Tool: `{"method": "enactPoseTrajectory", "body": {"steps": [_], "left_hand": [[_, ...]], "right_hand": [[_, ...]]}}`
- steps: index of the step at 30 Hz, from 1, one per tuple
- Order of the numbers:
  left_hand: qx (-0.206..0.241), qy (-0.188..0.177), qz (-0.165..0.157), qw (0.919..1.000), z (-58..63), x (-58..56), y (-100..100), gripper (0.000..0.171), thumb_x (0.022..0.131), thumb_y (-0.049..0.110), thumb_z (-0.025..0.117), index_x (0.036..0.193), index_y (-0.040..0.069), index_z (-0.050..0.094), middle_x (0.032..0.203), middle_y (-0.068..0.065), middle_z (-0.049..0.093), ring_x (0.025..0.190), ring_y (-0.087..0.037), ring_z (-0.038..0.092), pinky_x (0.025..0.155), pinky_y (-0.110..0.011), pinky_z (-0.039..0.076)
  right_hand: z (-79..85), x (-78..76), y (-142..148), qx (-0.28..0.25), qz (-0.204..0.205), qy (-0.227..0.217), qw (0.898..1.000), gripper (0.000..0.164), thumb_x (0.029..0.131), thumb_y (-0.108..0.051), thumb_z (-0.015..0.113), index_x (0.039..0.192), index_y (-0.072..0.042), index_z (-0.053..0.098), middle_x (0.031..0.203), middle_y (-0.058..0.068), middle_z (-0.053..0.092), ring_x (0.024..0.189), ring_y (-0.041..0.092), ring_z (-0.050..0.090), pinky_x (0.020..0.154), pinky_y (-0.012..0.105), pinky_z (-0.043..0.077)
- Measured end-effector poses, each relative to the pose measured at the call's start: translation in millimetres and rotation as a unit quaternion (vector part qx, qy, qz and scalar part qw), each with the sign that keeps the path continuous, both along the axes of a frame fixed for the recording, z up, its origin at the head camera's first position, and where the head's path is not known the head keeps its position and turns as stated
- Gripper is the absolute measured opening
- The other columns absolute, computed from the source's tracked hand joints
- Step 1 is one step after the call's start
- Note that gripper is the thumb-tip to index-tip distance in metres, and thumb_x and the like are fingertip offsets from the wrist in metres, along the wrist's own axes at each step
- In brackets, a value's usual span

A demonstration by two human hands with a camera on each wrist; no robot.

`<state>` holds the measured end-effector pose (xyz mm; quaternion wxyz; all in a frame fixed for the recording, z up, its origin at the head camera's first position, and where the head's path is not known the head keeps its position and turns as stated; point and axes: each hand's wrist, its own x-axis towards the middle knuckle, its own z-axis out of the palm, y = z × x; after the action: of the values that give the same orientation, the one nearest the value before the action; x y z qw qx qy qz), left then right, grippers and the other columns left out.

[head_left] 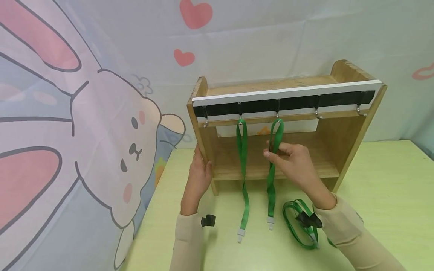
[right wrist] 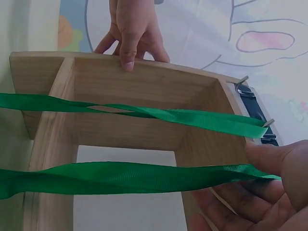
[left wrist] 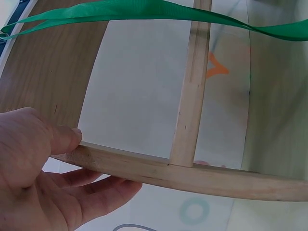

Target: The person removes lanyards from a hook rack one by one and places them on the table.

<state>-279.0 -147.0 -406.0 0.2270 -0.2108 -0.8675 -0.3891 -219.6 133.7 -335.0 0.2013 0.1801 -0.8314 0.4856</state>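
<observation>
A small wooden shelf [head_left: 350,139] stands on the table, with metal hooks along its front rail. Two green lanyards hang from neighbouring hooks, a left lanyard [head_left: 242,150] and a right lanyard [head_left: 271,192], each ending in a pale clip. My right hand [head_left: 298,162] pinches the right lanyard below its hook; the strap runs between thumb and fingers in the right wrist view. At the shelf's left side panel [left wrist: 130,166], my left hand [left wrist: 53,173] grips the edge, thumb on one face and fingers on the other.
More green lanyard [head_left: 299,241] lies coiled on the pale green table [head_left: 390,195], below my right forearm. Hooks at the far left and two on the right, including one hook [head_left: 317,113], carry nothing. A cartoon-printed cloth [head_left: 254,45] covers the wall behind.
</observation>
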Motion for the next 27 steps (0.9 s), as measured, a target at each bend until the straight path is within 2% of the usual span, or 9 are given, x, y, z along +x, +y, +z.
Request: {"method": "enactPoseTrajectory", "body": {"steps": [3,7,11,13,17,20,23,27], "left_hand": [[0.000,-0.001,0.001,1.0000,-0.3,0.0,0.3,0.068,0.101,-0.006,0.051,0.156,-0.007,0.011,0.145,-0.034,0.038,0.129,-0.051,0.048,0.099,-0.062,0.045],[0.002,-0.008,0.004,1.0000,0.2,0.9,1.2,0.068,0.101,-0.006,0.051,0.156,-0.007,0.011,0.145,-0.035,0.038,0.129,-0.050,0.047,0.101,-0.062,0.044],[0.003,-0.013,0.005,0.9999,0.9,1.7,1.5,0.069,0.101,-0.005,0.051,0.156,-0.007,0.010,0.146,-0.034,0.037,0.130,-0.050,0.046,0.101,-0.062,0.044],[0.004,-0.012,0.004,0.9999,0.9,1.6,1.3,0.069,0.101,-0.005,0.051,0.156,-0.007,0.010,0.146,-0.034,0.037,0.130,-0.050,0.046,0.101,-0.062,0.044],[0.005,-0.009,0.001,0.9999,0.5,1.9,1.4,0.069,0.101,-0.006,0.051,0.156,-0.007,0.010,0.146,-0.035,0.037,0.130,-0.051,0.047,0.100,-0.062,0.045],[0.003,-0.010,-0.001,1.0000,-0.5,2.0,1.6,0.069,0.101,-0.006,0.051,0.156,-0.007,0.010,0.146,-0.035,0.037,0.129,-0.051,0.047,0.100,-0.062,0.045],[0.000,-0.009,-0.001,1.0000,-0.5,1.5,1.5,0.069,0.101,-0.005,0.050,0.156,-0.007,0.009,0.146,-0.035,0.037,0.130,-0.051,0.046,0.100,-0.062,0.045],[-0.001,-0.004,0.004,1.0000,0.6,0.8,0.5,0.068,0.101,-0.005,0.051,0.156,-0.008,0.010,0.145,-0.036,0.037,0.127,-0.052,0.048,0.098,-0.063,0.046]], "right_hand": [[2.0,1.2,-0.9,0.014,-0.002,-0.003,1.000,0.024,0.094,-0.006,0.072,0.112,0.009,0.073,0.102,0.019,0.075,0.093,0.035,0.073,0.073,0.029,0.055],[0.5,2.2,-0.8,0.017,-0.010,0.012,1.000,0.019,0.096,-0.002,0.067,0.110,0.009,0.073,0.099,0.020,0.075,0.093,0.036,0.072,0.071,0.024,0.050],[-0.3,3.5,-0.4,-0.006,-0.006,0.014,1.000,0.017,0.098,0.003,0.061,0.107,0.008,0.074,0.096,0.018,0.075,0.094,0.035,0.073,0.068,0.020,0.044],[0.8,4.5,-0.4,-0.011,-0.004,0.017,1.000,0.017,0.098,0.001,0.061,0.108,0.007,0.074,0.096,0.017,0.076,0.090,0.031,0.073,0.065,0.024,0.041],[3.8,7.2,-0.2,-0.018,-0.002,0.036,0.999,0.017,0.099,-0.001,0.062,0.108,0.005,0.075,0.096,0.016,0.076,0.078,0.018,0.071,0.055,0.023,0.034],[4.6,9.5,0.2,-0.024,-0.004,0.048,0.999,0.016,0.099,-0.002,0.063,0.108,0.004,0.075,0.095,0.015,0.076,0.081,0.015,0.070,0.052,0.022,0.033],[2.4,11.5,0.6,-0.030,0.003,0.039,0.999,0.016,0.099,-0.003,0.062,0.108,0.003,0.075,0.096,0.015,0.076,0.093,0.021,0.072,0.057,0.020,0.038],[-4.8,13.6,0.8,-0.041,0.025,-0.002,0.999,0.019,0.102,-0.006,0.060,0.111,0.005,0.073,0.101,0.014,0.076,0.104,0.029,0.071,0.074,0.017,0.049]]}}
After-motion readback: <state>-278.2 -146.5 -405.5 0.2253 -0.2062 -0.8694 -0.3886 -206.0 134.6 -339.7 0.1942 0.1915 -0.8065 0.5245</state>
